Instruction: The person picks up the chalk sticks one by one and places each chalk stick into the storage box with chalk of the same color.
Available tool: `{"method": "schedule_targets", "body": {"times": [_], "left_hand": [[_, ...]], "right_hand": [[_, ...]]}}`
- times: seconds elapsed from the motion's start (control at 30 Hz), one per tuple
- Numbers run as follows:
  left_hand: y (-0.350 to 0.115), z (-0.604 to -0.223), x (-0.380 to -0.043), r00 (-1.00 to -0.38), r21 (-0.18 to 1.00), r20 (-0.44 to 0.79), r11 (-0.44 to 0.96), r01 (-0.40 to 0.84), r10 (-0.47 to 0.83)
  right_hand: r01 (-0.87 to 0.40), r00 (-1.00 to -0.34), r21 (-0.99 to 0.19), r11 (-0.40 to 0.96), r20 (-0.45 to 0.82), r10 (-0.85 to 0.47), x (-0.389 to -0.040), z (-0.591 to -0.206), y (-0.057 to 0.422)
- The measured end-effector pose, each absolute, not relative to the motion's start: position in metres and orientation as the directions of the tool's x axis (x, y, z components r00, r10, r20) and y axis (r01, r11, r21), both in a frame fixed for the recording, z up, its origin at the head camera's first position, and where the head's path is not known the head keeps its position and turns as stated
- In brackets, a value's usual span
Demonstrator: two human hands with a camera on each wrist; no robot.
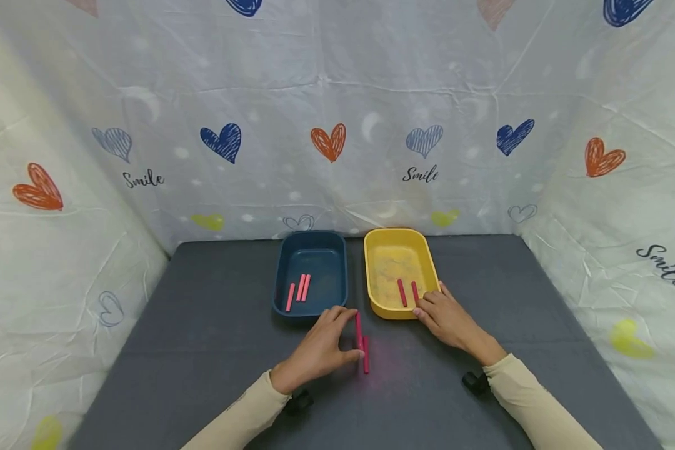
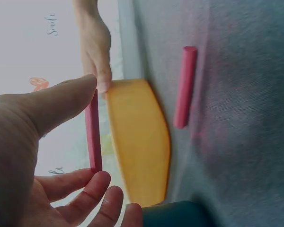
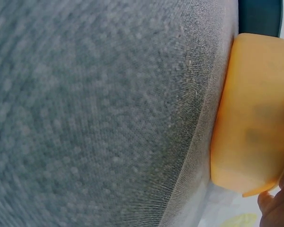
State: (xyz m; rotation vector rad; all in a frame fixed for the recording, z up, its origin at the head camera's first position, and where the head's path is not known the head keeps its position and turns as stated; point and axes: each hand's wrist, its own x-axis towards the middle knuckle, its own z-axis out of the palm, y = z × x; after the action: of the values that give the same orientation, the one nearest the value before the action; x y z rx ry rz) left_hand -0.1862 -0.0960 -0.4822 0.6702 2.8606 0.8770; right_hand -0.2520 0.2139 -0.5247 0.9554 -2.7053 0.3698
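My left hand (image 1: 322, 347) pinches a magenta chalk stick (image 2: 93, 132) end to end, thumb on one end and fingertips on the other. Close to it, a second magenta chalk stick (image 1: 366, 356) lies on the table, beside some pink dust. My right hand (image 1: 447, 317) is at the near right corner of the yellow tray (image 1: 374, 275), thumb outside and fingers over the rim. Inside that tray lie two dark red chalk sticks (image 1: 402, 292), one partly hidden by the right fingers.
Left of the yellow tray stands a dark blue tray (image 1: 281, 269) with three light pink chalk sticks (image 1: 290, 297). Both trays stand near the back edge of the grey table (image 1: 214, 337). A white curtain (image 1: 281, 181) printed with hearts hangs behind and along the sides.
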Motion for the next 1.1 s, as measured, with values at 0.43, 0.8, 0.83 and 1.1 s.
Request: {"method": "schedule_targets", "body": {"times": [0.43, 0.8, 0.83, 1.1], "left_hand": [[-0.088, -0.456, -0.203, -0.918, 0.592, 0.110, 0.717, 0.368, 0.380], [-0.080, -0.444, -0.227, -0.925, 0.646, 0.133, 0.676, 0.354, 0.357], [-0.079, -0.444, -0.229, -0.925, 0.653, 0.135, 0.671, 0.352, 0.354], [-0.070, -0.444, -0.246, -0.933, 0.683, 0.134, 0.650, 0.332, 0.335]], "right_hand": [[-0.639, -0.756, -0.158, 0.753, 0.306, -0.578, -0.253, -0.522, 0.214], [-0.624, -0.773, -0.179, 0.761, 0.283, -0.568, -0.253, -0.523, 0.214], [-0.625, -0.772, -0.180, 0.760, 0.283, -0.568, -0.253, -0.523, 0.214], [-0.628, -0.770, -0.180, 0.757, 0.285, -0.571, -0.252, -0.523, 0.213]]}}
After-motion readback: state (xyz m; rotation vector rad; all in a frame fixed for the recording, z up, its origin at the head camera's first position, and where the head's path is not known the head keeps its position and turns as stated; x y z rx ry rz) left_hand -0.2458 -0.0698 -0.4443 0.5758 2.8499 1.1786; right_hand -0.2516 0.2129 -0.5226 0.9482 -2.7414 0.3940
